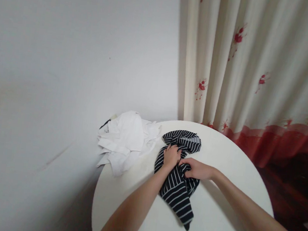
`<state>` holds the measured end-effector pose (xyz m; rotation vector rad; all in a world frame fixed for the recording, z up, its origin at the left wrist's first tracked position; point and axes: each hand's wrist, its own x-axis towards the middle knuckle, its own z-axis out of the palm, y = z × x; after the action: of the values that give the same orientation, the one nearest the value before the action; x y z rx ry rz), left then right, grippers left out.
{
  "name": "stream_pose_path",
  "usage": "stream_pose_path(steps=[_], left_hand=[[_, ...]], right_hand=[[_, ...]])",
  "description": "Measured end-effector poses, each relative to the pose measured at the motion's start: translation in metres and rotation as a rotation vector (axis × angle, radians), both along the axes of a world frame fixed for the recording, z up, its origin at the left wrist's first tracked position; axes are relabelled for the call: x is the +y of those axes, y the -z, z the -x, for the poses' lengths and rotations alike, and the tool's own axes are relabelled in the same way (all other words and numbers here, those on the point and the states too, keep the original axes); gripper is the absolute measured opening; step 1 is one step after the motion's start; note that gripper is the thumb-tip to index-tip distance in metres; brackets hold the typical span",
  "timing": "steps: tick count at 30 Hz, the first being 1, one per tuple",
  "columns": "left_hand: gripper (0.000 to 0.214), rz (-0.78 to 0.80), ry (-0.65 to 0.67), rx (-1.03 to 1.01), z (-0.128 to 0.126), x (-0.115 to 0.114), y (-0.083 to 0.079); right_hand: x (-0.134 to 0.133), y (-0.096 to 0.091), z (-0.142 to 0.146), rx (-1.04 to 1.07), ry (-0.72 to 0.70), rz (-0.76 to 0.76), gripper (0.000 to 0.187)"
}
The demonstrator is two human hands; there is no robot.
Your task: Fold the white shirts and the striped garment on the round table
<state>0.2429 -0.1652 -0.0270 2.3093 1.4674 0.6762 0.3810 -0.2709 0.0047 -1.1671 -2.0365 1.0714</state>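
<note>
A crumpled black garment with white stripes (pixel 179 198) lies on the round white table (pixel 245 192). One narrow end of it points toward me, and a folded part lies at the far side with some grey inner fabric showing. My left hand (pixel 172 156) rests on the garment's middle, palm down, fingers apart and pressing on the cloth. Just to its right, my right hand (pixel 196 169) is closed on a bunched fold of the same garment, thumb and fingers pinching it. The fingertips of the right hand are partly hidden in the cloth.
A heap of white cloth (pixel 127 138) lies at the table's left edge, against the plain wall (pixel 81 48), partly overhanging. Behind and to the right hangs a cream curtain (pixel 245 66) with red flowers and a red lower band. Dark floor shows at the right.
</note>
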Motion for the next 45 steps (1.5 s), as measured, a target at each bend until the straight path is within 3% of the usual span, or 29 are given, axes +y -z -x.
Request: stream_pose_path(steps=[6,8,11,13,14,17,19,22,25,27,30,33,36,39,43,45], left_hand=[[0.024,0.126,0.173,-0.199,-0.106,0.020,-0.015],[0.024,0.143,0.201,-0.305,-0.132,0.031,-0.030],[0.034,0.133,0.145,-0.448,-0.147,0.060,-0.063],[0.037,0.128,0.067,-0.499,-0.139,0.084,-0.084],[0.038,0.131,0.027,-0.502,-0.131,0.096,-0.093],[0.047,0.125,-0.072,-0.455,-0.093,0.115,-0.106],[0.058,0.087,-0.085,-0.401,-0.069,0.109,-0.105],[0.056,0.023,0.037,-0.321,-0.042,0.072,-0.089],[0.038,0.031,0.280,-0.210,-0.024,0.013,-0.060],[0.056,-0.004,0.512,0.002,-0.015,-0.029,-0.038],[0.096,-0.025,0.545,0.163,-0.009,-0.077,-0.011],[0.100,-0.083,0.469,0.172,-0.016,-0.095,-0.002],[0.087,-0.132,0.464,0.163,-0.024,-0.083,-0.007],[0.082,-0.142,0.435,0.139,-0.019,-0.049,-0.024],[0.049,-0.270,0.316,0.085,0.018,0.005,-0.060],[0.041,-0.339,0.269,0.064,0.047,0.023,-0.077]], right_hand=[[-0.029,-0.002,-0.075,-0.014,0.239,-0.015,0.051],[-0.033,-0.008,-0.101,-0.145,0.365,-0.093,0.053],[-0.035,-0.035,-0.133,-0.389,0.669,-0.249,0.056],[-0.036,-0.061,-0.140,-0.509,0.802,-0.351,0.056],[-0.037,-0.073,-0.139,-0.547,0.795,-0.392,0.056],[-0.041,-0.092,-0.122,-0.587,0.609,-0.439,0.060],[-0.044,-0.086,-0.106,-0.601,0.499,-0.405,0.064],[-0.050,-0.060,-0.089,-0.612,0.455,-0.315,0.070],[-0.057,-0.033,-0.090,-0.604,0.519,-0.255,0.073],[-0.065,-0.022,-0.099,-0.602,0.559,-0.223,0.076],[-0.076,-0.014,-0.113,-0.599,0.588,-0.140,0.078],[-0.082,-0.009,-0.122,-0.553,0.550,-0.095,0.065],[-0.084,-0.009,-0.125,-0.569,0.520,-0.092,0.043],[-0.085,-0.017,-0.129,-0.671,0.593,-0.144,0.033],[-0.093,-0.037,-0.126,-0.806,0.760,-0.266,0.038],[-0.099,-0.042,-0.115,-0.843,0.716,-0.324,0.036]])
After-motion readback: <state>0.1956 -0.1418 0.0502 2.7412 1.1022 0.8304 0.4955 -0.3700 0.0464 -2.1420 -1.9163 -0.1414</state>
